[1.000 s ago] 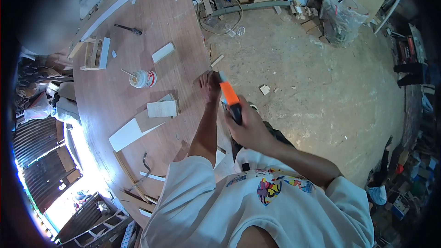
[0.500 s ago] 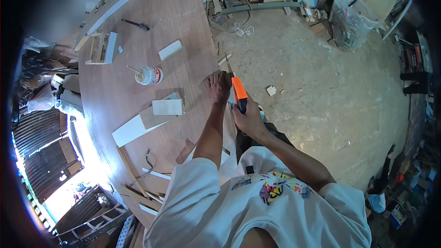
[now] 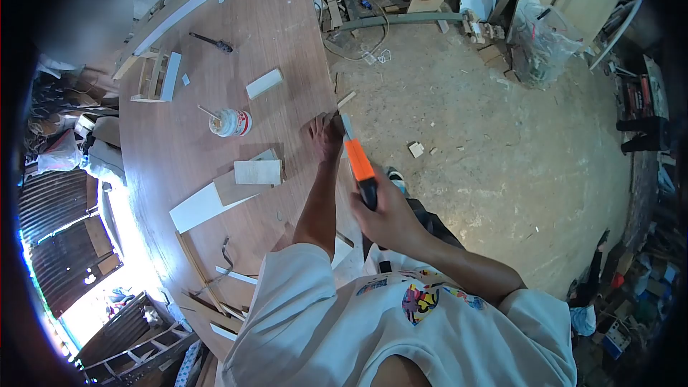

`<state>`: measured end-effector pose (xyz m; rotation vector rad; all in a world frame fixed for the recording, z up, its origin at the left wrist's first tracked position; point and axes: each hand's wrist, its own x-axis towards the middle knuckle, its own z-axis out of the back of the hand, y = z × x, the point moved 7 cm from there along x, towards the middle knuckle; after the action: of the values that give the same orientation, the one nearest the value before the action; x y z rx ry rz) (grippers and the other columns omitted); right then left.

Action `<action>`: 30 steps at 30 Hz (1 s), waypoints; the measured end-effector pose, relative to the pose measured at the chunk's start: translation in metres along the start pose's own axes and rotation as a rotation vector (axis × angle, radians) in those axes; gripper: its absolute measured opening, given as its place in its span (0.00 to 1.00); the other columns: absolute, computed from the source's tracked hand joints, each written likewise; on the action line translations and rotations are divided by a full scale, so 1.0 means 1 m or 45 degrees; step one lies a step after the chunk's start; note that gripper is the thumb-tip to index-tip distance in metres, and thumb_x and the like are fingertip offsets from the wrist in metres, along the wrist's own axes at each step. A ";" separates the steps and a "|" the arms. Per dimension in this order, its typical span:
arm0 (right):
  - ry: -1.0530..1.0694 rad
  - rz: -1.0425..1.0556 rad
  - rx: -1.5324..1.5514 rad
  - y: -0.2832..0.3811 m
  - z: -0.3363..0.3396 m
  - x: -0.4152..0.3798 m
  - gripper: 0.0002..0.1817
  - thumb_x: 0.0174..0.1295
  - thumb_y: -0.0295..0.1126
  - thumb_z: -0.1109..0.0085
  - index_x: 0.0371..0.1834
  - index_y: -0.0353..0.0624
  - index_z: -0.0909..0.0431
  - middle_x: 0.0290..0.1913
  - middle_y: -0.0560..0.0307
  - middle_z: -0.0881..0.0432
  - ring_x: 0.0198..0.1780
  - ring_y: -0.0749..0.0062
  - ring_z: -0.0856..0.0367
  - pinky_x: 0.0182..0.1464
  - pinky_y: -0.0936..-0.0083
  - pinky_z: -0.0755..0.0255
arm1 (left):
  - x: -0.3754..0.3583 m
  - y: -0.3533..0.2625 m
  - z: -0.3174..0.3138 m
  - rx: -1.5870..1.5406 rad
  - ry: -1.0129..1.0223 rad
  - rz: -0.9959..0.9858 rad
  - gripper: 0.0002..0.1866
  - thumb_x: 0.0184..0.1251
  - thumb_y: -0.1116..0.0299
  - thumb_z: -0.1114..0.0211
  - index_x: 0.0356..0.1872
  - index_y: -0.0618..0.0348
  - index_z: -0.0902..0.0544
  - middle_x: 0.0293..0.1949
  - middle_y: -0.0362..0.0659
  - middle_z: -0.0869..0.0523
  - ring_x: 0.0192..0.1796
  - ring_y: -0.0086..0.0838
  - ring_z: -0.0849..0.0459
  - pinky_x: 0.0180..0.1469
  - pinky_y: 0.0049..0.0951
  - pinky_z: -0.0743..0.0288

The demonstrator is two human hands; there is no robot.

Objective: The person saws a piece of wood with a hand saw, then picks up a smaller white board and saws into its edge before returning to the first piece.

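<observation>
My right hand (image 3: 387, 211) is wrapped around the orange and black handle of a hand saw (image 3: 360, 161). The saw's narrow blade points away from me, along the table's right edge and close beside my left hand (image 3: 327, 136). That hand lies on the tabletop at the edge, fingers spread and pressed down. Just beyond it a thin wood strip (image 3: 347, 99) juts out past the edge. Whether the blade touches the strip, and how far the strip runs under my left hand, I cannot make out.
On the wooden table (image 3: 279, 36) are an open jar (image 3: 231, 122) with a stick in it, a pale block (image 3: 264, 84), stacked white boards (image 3: 258, 172), a dark tool (image 3: 211, 41) and a small wooden frame (image 3: 158, 77). Wood scraps (image 3: 416, 149) lie on the floor.
My right hand has drawn the saw back toward my body, and more of its blade shows. My left hand stays at the table edge. The whole view has shifted slightly.
</observation>
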<state>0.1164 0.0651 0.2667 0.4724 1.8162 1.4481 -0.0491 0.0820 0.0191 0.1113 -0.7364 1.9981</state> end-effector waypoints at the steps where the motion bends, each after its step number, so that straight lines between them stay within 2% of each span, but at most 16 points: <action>1: 0.001 0.005 -0.004 -0.002 0.000 0.001 0.08 0.58 0.21 0.48 0.39 0.38 0.34 0.25 0.63 0.34 0.27 0.82 0.34 0.30 0.77 0.36 | 0.001 0.002 -0.003 -0.002 -0.006 0.000 0.15 0.57 0.66 0.41 0.47 0.53 0.21 0.47 0.45 0.23 0.52 0.42 0.26 0.55 0.42 0.35; 3: -0.165 0.125 -0.116 -0.008 0.008 -0.002 0.08 0.56 0.22 0.48 0.38 0.35 0.33 0.24 0.58 0.33 0.25 0.75 0.33 0.30 0.73 0.35 | -0.005 0.005 -0.003 -0.157 -0.008 0.036 0.15 0.58 0.66 0.41 0.48 0.53 0.21 0.46 0.44 0.22 0.52 0.41 0.26 0.55 0.42 0.36; 4: -0.164 0.116 -0.113 -0.027 0.008 0.007 0.08 0.56 0.22 0.48 0.38 0.35 0.33 0.24 0.58 0.33 0.25 0.75 0.33 0.30 0.73 0.35 | -0.009 0.004 -0.002 -0.155 0.000 0.040 0.15 0.58 0.66 0.41 0.48 0.53 0.21 0.46 0.44 0.22 0.52 0.41 0.26 0.55 0.42 0.36; 6: -0.252 0.141 -0.266 -0.070 0.012 0.040 0.09 0.54 0.22 0.48 0.38 0.34 0.33 0.25 0.52 0.31 0.26 0.66 0.31 0.32 0.70 0.34 | -0.010 -0.007 -0.005 -0.131 0.113 0.004 0.16 0.59 0.65 0.42 0.49 0.53 0.22 0.44 0.43 0.21 0.51 0.39 0.26 0.55 0.41 0.36; 8: -0.271 0.111 -0.279 -0.086 0.008 0.065 0.09 0.54 0.22 0.48 0.37 0.34 0.33 0.25 0.50 0.31 0.26 0.64 0.31 0.32 0.69 0.34 | -0.010 -0.009 -0.003 -0.040 0.059 -0.019 0.16 0.59 0.65 0.42 0.49 0.53 0.21 0.44 0.42 0.20 0.51 0.39 0.25 0.54 0.41 0.36; 10: -0.282 0.048 -0.291 -0.085 0.004 0.065 0.09 0.53 0.22 0.48 0.37 0.35 0.33 0.25 0.49 0.31 0.26 0.62 0.31 0.32 0.68 0.34 | -0.012 -0.013 0.005 0.077 -0.013 -0.056 0.15 0.58 0.65 0.41 0.48 0.52 0.21 0.43 0.41 0.20 0.49 0.37 0.25 0.53 0.40 0.36; 13: -0.252 0.130 -0.358 -0.054 0.004 0.043 0.07 0.54 0.23 0.49 0.36 0.35 0.33 0.25 0.49 0.30 0.27 0.61 0.30 0.33 0.68 0.34 | -0.009 -0.019 0.015 -0.003 -0.079 -0.009 0.14 0.58 0.64 0.41 0.46 0.53 0.20 0.42 0.41 0.20 0.50 0.38 0.25 0.53 0.40 0.36; 16: -0.127 0.114 -0.226 -0.027 0.001 0.004 0.07 0.56 0.23 0.49 0.35 0.35 0.34 0.25 0.48 0.30 0.27 0.59 0.29 0.33 0.67 0.33 | -0.009 -0.014 0.012 -0.016 -0.021 0.031 0.14 0.57 0.65 0.40 0.45 0.53 0.20 0.42 0.41 0.21 0.49 0.38 0.25 0.52 0.40 0.36; 18: -0.089 0.015 -0.272 -0.032 0.005 -0.003 0.14 0.57 0.24 0.47 0.46 0.33 0.34 0.28 0.40 0.25 0.30 0.46 0.21 0.33 0.64 0.30 | -0.008 -0.012 0.008 -0.049 -0.060 -0.003 0.14 0.56 0.66 0.40 0.45 0.53 0.20 0.43 0.41 0.21 0.49 0.37 0.25 0.52 0.40 0.35; 20: -0.168 0.082 -0.342 -0.072 0.010 0.026 0.14 0.57 0.24 0.47 0.45 0.33 0.33 0.28 0.41 0.25 0.30 0.46 0.22 0.33 0.64 0.30 | -0.010 -0.013 0.010 -0.077 -0.085 -0.040 0.14 0.56 0.67 0.40 0.44 0.53 0.20 0.43 0.41 0.21 0.49 0.37 0.24 0.52 0.40 0.35; 22: -0.255 0.153 -0.406 -0.098 0.011 0.054 0.13 0.56 0.24 0.47 0.44 0.33 0.33 0.28 0.41 0.26 0.30 0.46 0.23 0.34 0.65 0.30 | -0.006 -0.017 0.010 -0.035 0.035 -0.020 0.14 0.55 0.68 0.41 0.44 0.53 0.20 0.44 0.41 0.21 0.49 0.37 0.24 0.51 0.40 0.35; 24: -0.268 0.161 -0.361 -0.097 0.007 0.077 0.08 0.58 0.24 0.48 0.39 0.35 0.33 0.27 0.49 0.29 0.29 0.61 0.28 0.35 0.69 0.32 | -0.004 -0.018 0.010 0.049 -0.011 -0.020 0.14 0.55 0.68 0.41 0.44 0.53 0.20 0.44 0.41 0.21 0.49 0.37 0.25 0.52 0.40 0.35; 26: -0.240 0.170 -0.358 -0.092 0.003 0.059 0.08 0.57 0.24 0.48 0.39 0.35 0.33 0.27 0.49 0.29 0.29 0.61 0.27 0.35 0.69 0.32 | -0.014 -0.016 0.012 0.128 -0.012 -0.012 0.13 0.56 0.68 0.41 0.44 0.54 0.20 0.44 0.41 0.21 0.49 0.37 0.25 0.52 0.40 0.35; 30: -0.194 0.164 -0.312 -0.048 0.002 0.003 0.10 0.57 0.22 0.49 0.41 0.35 0.33 0.28 0.48 0.29 0.30 0.60 0.27 0.36 0.70 0.32 | -0.005 -0.019 0.017 -0.023 -0.068 -0.005 0.13 0.56 0.68 0.41 0.44 0.54 0.20 0.44 0.41 0.21 0.49 0.37 0.25 0.53 0.40 0.36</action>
<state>0.1238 0.0544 0.2202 0.5659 1.4890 1.6496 -0.0341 0.0753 0.0398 0.1557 -0.7879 1.9909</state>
